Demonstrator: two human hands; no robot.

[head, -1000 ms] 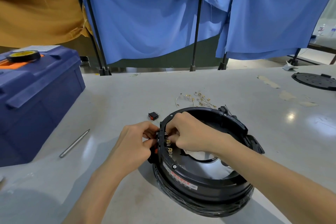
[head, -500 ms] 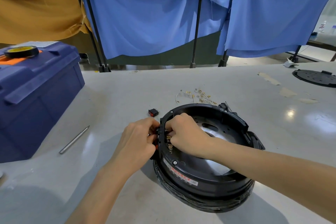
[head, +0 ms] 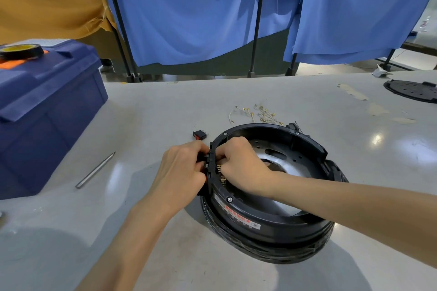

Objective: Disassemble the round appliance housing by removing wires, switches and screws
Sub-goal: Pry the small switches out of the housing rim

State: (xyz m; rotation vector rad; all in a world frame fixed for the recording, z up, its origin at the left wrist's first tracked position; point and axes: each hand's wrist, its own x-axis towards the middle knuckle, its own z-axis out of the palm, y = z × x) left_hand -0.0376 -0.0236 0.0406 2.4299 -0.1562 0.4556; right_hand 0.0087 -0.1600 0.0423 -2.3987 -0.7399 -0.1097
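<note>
The round housing [head: 272, 222] sits on the counter [head: 165, 106], open side up. The left hand [head: 182, 170] is curled tight against the outside wall, pinching the mounted switch [head: 206, 160]. The right hand [head: 241, 163] hooks over the rim from inside at the same spot, though its fingertips are hidden. The shell looks like stiff plastic and fairly light, so I'd brace the rim and squeeze the switch's clips rather than yank it. A loose switch [head: 199, 135] and wires [head: 257, 113] lie just behind.

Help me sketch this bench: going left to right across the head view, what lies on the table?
Blue toolbox → metal rod → loose switch → pile of wires → black perforated disc.
</note>
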